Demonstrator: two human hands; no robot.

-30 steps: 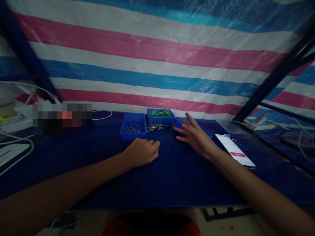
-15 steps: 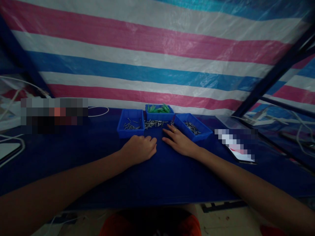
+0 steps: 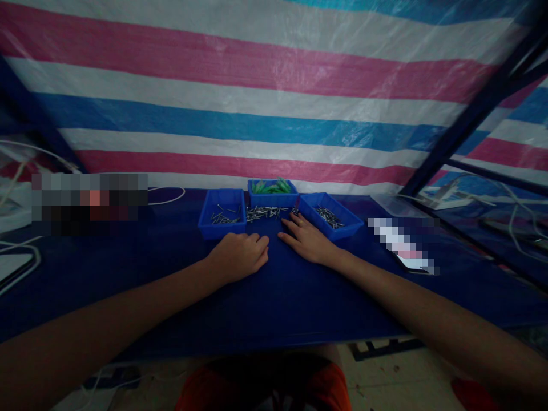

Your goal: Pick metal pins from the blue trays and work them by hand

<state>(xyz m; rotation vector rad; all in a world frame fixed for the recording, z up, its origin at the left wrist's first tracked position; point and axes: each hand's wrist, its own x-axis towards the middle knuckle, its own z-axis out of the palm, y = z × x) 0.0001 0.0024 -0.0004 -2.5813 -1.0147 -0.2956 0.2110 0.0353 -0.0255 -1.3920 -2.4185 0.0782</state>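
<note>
My left hand (image 3: pixel 238 256) rests on the blue table in front of the left blue bin (image 3: pixel 222 229), its fingers curled in; whatever they hold, if anything, is hidden. Flat on the tabletop, my right hand (image 3: pixel 309 238) has its fingers spread, the tips near a loose pile of thin metal pins (image 3: pixel 266 213) that look like nails or screws. Its back lies beside the right blue bin (image 3: pixel 346 229), which holds more such pins. A few pins lie in the left bin too. Behind the pile stands a third blue bin (image 3: pixel 274 201) with green, plastic-looking pieces (image 3: pixel 272 186).
A phone-like device (image 3: pixel 413 264), partly pixelated, lies on the table (image 3: pixel 274 308) to the right. Another flat device (image 3: pixel 15 268) and white cables (image 3: pixel 169 200) are at the left. Striped plastic sheeting (image 3: pixel 240 125) hangs behind, between dark metal posts (image 3: pixel 454 137).
The whole view has shifted slightly, so everything sits a little further left. Both hands keep almost the same place and pose relative to the bins.
</note>
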